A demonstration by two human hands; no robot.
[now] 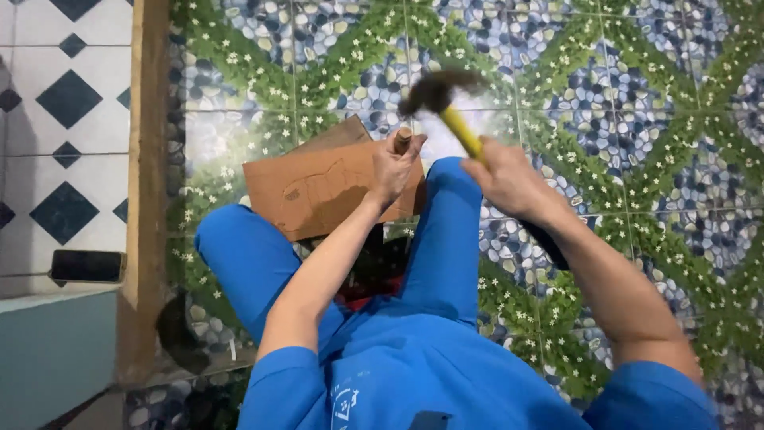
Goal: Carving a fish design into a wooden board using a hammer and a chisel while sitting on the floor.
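Note:
My left hand [392, 169] grips a wooden-handled tool [403, 139] held upright, its top end sticking out above my fist, over a flat piece of brown cardboard [318, 191] lying on the floor. My right hand [509, 179] holds a hammer by its yellow handle [463, 131]. The dark hammer head [438, 89] is blurred and raised just above and right of the tool's top. I sit on the floor in blue clothes, and my blue-trousered legs [446, 239] flank the cardboard.
The floor [621, 95] is tiled with a pattern of blue pebbles and green leaves. A wooden post [147, 183] stands at the left, with white and dark diamond tiles beyond it. A dark phone [87, 266] rests on a ledge at the left.

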